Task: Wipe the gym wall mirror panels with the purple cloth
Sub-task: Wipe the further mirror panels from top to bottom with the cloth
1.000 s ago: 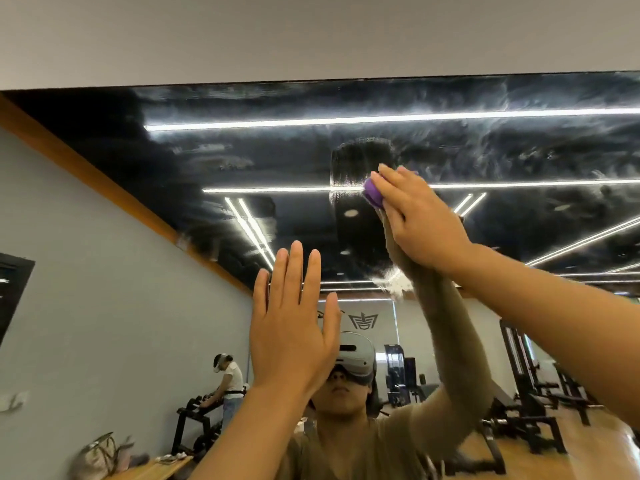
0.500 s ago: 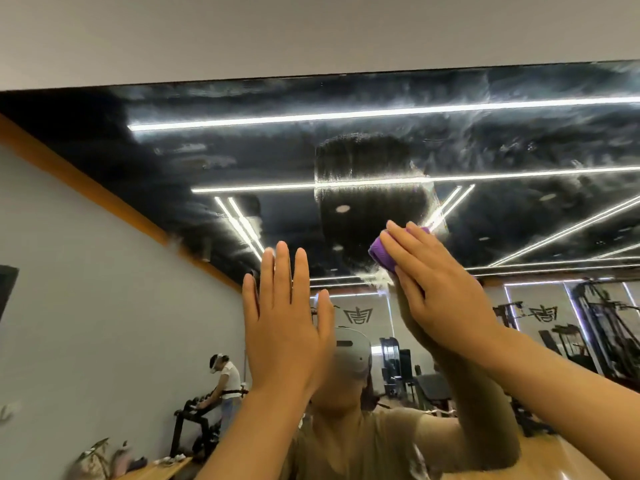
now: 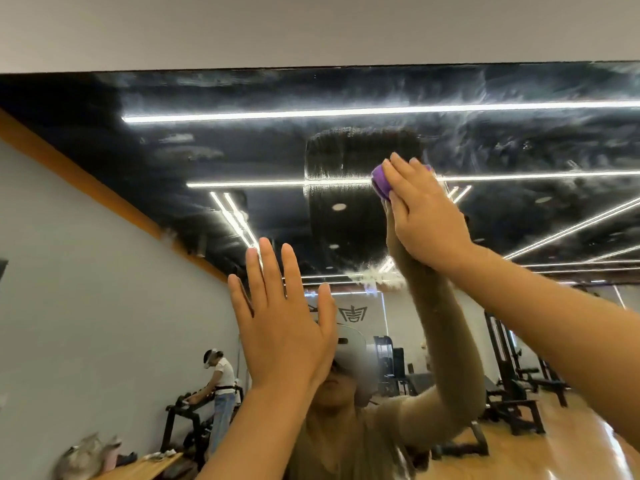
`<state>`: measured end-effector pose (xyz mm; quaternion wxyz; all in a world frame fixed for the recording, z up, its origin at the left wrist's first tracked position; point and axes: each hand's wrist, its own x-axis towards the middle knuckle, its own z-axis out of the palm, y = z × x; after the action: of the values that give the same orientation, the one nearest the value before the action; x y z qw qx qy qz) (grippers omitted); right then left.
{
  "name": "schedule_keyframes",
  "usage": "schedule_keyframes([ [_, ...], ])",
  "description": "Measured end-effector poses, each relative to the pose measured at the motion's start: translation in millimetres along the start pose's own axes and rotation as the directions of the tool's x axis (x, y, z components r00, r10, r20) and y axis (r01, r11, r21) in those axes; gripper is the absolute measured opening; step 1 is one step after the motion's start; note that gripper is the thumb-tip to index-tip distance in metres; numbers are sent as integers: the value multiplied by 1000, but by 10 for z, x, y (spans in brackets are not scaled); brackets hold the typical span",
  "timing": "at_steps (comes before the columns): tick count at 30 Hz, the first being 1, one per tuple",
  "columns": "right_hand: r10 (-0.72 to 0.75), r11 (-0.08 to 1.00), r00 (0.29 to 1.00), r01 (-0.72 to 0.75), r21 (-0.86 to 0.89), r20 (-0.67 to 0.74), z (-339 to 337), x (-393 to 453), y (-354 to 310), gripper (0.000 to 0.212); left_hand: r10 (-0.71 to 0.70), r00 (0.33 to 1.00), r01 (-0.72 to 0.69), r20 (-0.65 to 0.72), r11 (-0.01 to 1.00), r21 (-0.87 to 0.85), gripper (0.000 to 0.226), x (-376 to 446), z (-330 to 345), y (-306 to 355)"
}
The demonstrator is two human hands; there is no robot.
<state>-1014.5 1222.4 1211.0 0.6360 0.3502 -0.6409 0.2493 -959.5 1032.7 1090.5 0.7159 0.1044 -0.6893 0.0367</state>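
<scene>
Your right hand (image 3: 424, 216) is coming back up the mirror (image 3: 242, 161) with the purple cloth (image 3: 381, 180), after dipping lower half a second ago. The dark wiped patch (image 3: 346, 202) is standing wider than a second ago, now reaching to the cloth. Your view is tilting, so more of the gym floor is showing again.

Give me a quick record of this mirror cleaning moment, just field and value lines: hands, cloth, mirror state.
left hand: left hand flat, fingers straight, against the mirror
right hand: right hand presses the purple cloth on the glass
cloth: bunched under the fingers, only its left edge shows
mirror state: hazy smears across the top; a darker wiped patch left of the cloth
</scene>
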Motion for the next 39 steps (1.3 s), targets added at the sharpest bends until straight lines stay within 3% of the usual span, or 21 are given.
schedule_keyframes([
  [6,-40,999,997,39,12,64,-54,-990,113,50,-5,1000,5,-3,1000,-7,72,-2,23,15],
  [17,130,989,991,-131,-66,-15,-211,764,330,50,17,998,-17,-55,1000,4,72,-53,98,5],
  [21,41,996,999,-42,-81,-7,-198,575,380,51,8,999,-8,-40,1000,0,72,-59,98,0],
  [29,2,1000,987,2,-24,159,-309,-880,533,55,-12,999,10,-36,998,-54,71,-55,85,30],
  [36,9,999,987,-4,-32,160,-331,-668,575,55,-48,999,45,-15,987,-153,59,-105,65,168],
  [39,26,999,990,-22,-31,136,-353,-294,618,53,-1,1000,1,1,989,-149,56,-96,53,305],
])
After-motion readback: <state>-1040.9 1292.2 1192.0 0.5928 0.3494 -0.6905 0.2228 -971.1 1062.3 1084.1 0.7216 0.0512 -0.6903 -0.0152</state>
